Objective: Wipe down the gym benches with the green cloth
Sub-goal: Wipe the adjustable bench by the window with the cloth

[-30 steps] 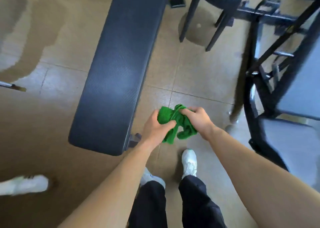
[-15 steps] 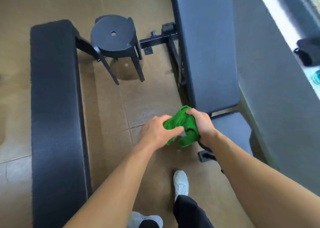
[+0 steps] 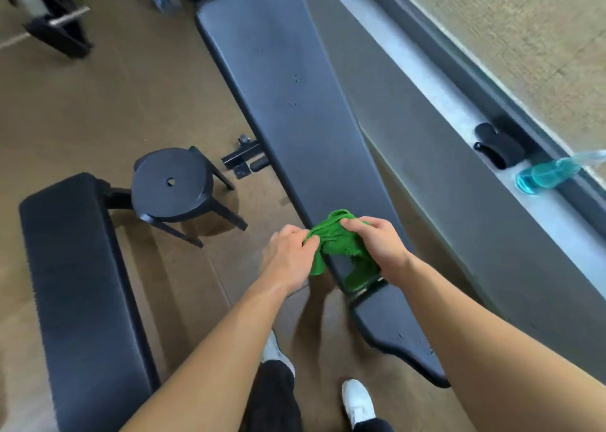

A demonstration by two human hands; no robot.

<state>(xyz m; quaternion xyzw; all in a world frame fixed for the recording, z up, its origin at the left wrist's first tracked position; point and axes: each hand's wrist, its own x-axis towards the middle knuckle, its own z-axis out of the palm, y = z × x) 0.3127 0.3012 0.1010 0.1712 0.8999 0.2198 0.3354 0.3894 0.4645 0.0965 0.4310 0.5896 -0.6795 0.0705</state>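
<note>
As both hands meet in front of the body, the left hand pinches the left edge of the green cloth with curled fingers, and the right hand grips its right side from above, fingers closed into the fabric. The cloth is bunched, with a loose end hanging under each hand, and held over the near end of the long pad of the right bench; cannot tell if it touches the pad. The short seat pad lies just nearer, by the right forearm. To the left a round black stool stands on the brown floor, and a second bench runs along the left edge. A white shoe shows below. On the grey ledge at right, a blue bottle sits just beside a black item.
</note>
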